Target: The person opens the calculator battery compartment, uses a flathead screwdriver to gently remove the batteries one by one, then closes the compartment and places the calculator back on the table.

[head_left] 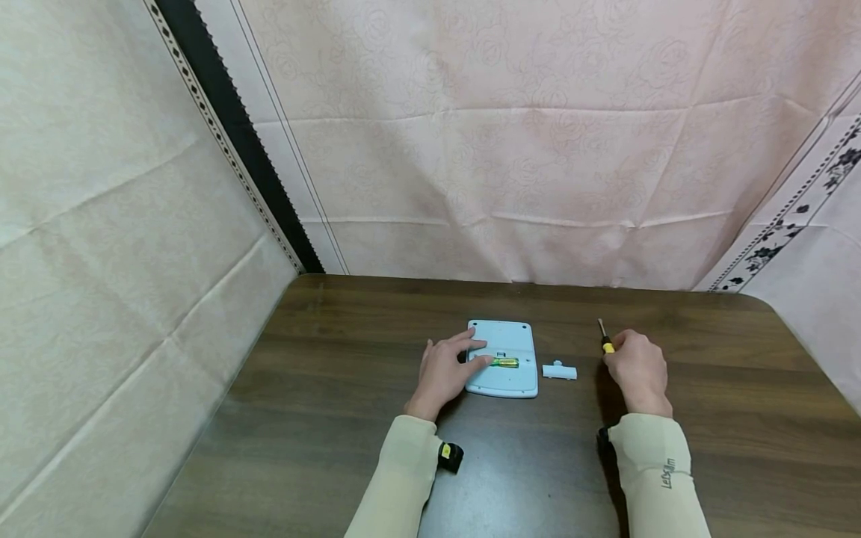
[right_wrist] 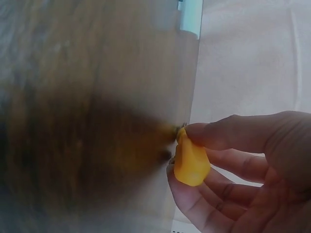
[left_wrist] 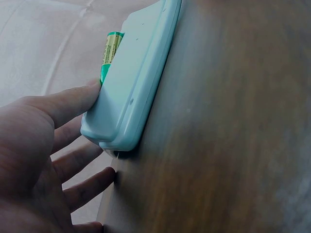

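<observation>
A light blue calculator-like device (head_left: 501, 385) lies on the table with its back up and a green-and-gold battery (head_left: 506, 362) in its open slot. My left hand (head_left: 447, 368) rests over the device's left side, fingers spread. In the left wrist view, the thumb (left_wrist: 73, 103) lies on the back beside the battery (left_wrist: 111, 51). My right hand (head_left: 637, 368) pinches a screwdriver (head_left: 607, 344) by its yellow and black handle; the metal tip points away from me. Most of the handle hides in the hand. The right wrist view shows its yellow end (right_wrist: 193, 165).
A small light blue battery cover (head_left: 559, 370) lies between the device and the right hand. The brown wooden table (head_left: 323, 418) ends at a back edge, where pale patterned cloth (head_left: 538, 164) hangs. More cloth (head_left: 101, 224) hangs at the left.
</observation>
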Action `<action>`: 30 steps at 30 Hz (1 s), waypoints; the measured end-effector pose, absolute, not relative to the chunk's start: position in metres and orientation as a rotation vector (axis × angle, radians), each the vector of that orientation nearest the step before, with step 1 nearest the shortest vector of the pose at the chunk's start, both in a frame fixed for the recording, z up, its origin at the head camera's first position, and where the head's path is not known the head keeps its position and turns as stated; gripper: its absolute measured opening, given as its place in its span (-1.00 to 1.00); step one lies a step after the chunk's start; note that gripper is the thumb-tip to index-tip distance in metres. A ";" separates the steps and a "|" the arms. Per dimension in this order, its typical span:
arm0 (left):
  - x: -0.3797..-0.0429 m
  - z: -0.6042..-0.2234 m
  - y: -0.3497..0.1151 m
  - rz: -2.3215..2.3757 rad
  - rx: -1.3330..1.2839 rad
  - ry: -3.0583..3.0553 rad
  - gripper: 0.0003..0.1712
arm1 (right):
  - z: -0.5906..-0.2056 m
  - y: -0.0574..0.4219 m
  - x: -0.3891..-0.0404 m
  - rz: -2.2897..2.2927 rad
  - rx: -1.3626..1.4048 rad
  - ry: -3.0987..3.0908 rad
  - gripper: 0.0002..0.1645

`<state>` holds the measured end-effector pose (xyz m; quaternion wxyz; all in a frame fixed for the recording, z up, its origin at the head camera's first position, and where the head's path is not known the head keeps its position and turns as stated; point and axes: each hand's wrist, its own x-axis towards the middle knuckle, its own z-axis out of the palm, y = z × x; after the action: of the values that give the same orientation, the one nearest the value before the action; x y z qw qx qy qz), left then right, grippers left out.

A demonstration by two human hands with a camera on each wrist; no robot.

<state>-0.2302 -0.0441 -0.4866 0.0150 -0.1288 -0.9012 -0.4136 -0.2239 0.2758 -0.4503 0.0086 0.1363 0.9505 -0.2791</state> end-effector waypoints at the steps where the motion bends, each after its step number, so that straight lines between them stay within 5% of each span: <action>1: -0.230 -0.487 -0.044 -1.285 -0.400 -2.806 -0.59 | -0.450 0.276 -0.224 -0.871 0.426 2.965 -0.57; 17: -0.230 -0.486 -0.044 -1.285 -0.398 -2.808 -0.59 | -0.446 0.272 -0.223 -0.865 0.396 2.997 -0.50; 30: -0.231 -0.487 -0.045 -1.281 -0.406 -2.817 -0.57 | -0.434 0.220 -0.223 -1.089 -0.318 3.061 -0.65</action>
<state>-0.2310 -0.0450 -0.4866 0.0104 -0.1301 -0.9026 -0.4103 -0.2227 0.2204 -0.4341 -0.0616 -0.0973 0.9359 -0.3329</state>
